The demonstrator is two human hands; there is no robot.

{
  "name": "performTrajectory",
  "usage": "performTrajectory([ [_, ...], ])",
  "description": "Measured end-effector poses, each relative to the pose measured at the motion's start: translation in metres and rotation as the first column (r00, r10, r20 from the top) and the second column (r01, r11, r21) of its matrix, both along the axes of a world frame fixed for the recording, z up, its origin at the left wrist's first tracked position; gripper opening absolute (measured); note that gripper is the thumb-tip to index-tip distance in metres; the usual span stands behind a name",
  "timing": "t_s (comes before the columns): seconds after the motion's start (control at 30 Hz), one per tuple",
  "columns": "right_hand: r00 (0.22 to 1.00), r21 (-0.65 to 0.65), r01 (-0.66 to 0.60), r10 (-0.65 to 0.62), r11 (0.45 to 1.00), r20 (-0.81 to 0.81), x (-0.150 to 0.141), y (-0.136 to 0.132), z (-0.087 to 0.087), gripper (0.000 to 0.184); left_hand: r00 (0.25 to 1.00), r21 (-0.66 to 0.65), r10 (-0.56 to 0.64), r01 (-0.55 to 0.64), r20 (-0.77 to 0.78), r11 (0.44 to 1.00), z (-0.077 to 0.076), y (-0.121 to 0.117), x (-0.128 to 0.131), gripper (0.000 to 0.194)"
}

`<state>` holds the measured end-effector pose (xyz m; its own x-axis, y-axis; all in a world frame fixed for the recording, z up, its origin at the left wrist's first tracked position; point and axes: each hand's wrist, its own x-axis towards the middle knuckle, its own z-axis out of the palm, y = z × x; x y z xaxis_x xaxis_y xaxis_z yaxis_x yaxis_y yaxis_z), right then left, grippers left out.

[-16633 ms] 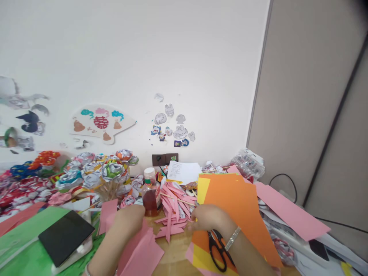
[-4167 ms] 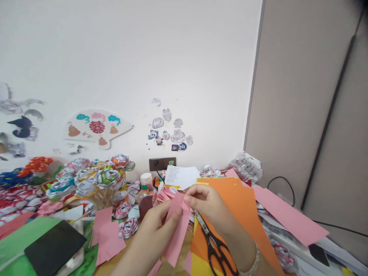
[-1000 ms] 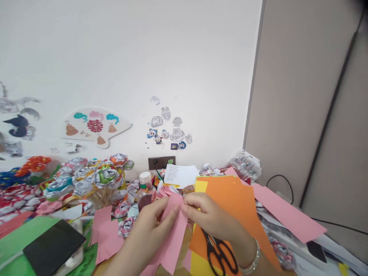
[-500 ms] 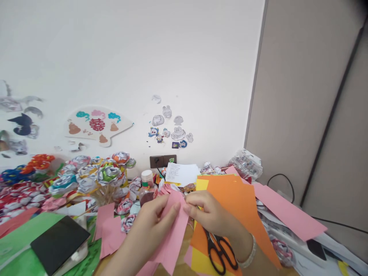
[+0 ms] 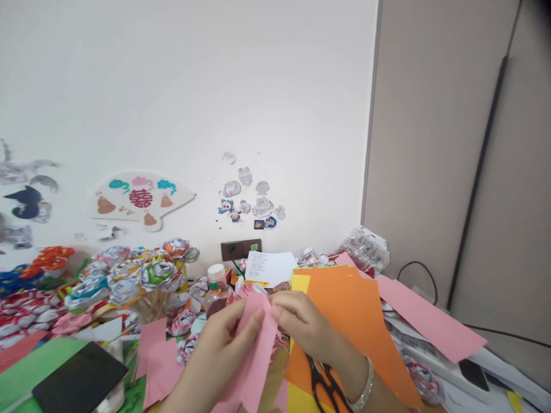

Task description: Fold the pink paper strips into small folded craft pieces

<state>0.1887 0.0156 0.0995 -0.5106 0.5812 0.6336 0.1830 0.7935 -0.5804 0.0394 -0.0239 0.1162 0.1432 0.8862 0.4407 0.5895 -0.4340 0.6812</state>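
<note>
So both hands are meeting around lower center. Left hand (image 5: 226, 344) comes up from the bottom edge, thumb flat across a long, smooth pink paper strip (image 5: 262, 338), fingers curled behind, holding it. Right hand (image 5: 299, 318) reaches in from lower right, thumb and fingertips pinched closed on the strip's edge. Black-handled scissors (image 5: 323, 385) sit under that wrist, on flat orange sheets (image 5: 344, 304).

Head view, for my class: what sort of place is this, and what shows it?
Probably a paper-craft worktable: paper flowers crowd its left side, scissors lie on orange sheets, and the left hand holds pink paper.
</note>
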Motion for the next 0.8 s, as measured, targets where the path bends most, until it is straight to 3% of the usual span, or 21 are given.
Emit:
performTrajectory([
  [0.17, 0.974, 0.103, 0.067, -0.087, 0.992, 0.210, 0.006, -0.004, 0.005, 0.032, 0.998, 0.014, -0.012, 0.011, 0.064, 1.000, 0.002, 0.002, -0.005, 0.018],
  [0.27, 0.944, 0.210, 0.096, -0.156, 0.973, 0.290, 0.008, -0.006, 0.006, 0.031, 0.998, 0.066, 0.004, 0.000, -0.063, 0.998, 0.002, 0.003, -0.009, 0.015],
  [0.4, 0.925, 0.315, 0.209, -0.292, 0.926, 0.242, 0.003, -0.004, 0.005, 0.026, 0.972, 0.147, 0.096, -0.065, -0.216, 0.987, -0.001, 0.006, -0.010, 0.016],
  [0.53, 0.917, 0.455, 0.246, -0.357, 0.856, 0.176, -0.004, -0.005, 0.004, 0.018, 0.962, 0.109, 0.098, -0.072, -0.256, 0.991, -0.004, 0.008, -0.007, 0.019],
  [0.63, 0.897, 0.481, 0.396, -0.440, 0.782, -0.024, -0.003, -0.012, 0.004, 0.015, 0.993, 0.053, 0.092, -0.088, -0.068, 0.995, -0.005, 0.009, -0.008, 0.023],
  [0.67, 0.893, 0.457, 0.428, -0.443, 0.780, -0.080, -0.001, -0.016, 0.004, 0.016, 0.995, 0.022, 0.092, -0.093, 0.031, 0.995, -0.005, 0.010, -0.009, 0.022],
  [0.73, 0.915, 0.409, 0.396, -0.393, 0.822, -0.095, 0.001, -0.022, 0.005, 0.018, 0.967, -0.053, 0.081, -0.071, 0.242, 0.996, -0.003, 0.010, -0.010, 0.018],
  [0.8, 0.945, 0.399, 0.302, -0.326, 0.866, -0.010, 0.001, -0.026, 0.005, 0.021, 0.903, -0.107, 0.043, 0.003, 0.427, 0.994, -0.002, 0.009, -0.011, 0.018],
])
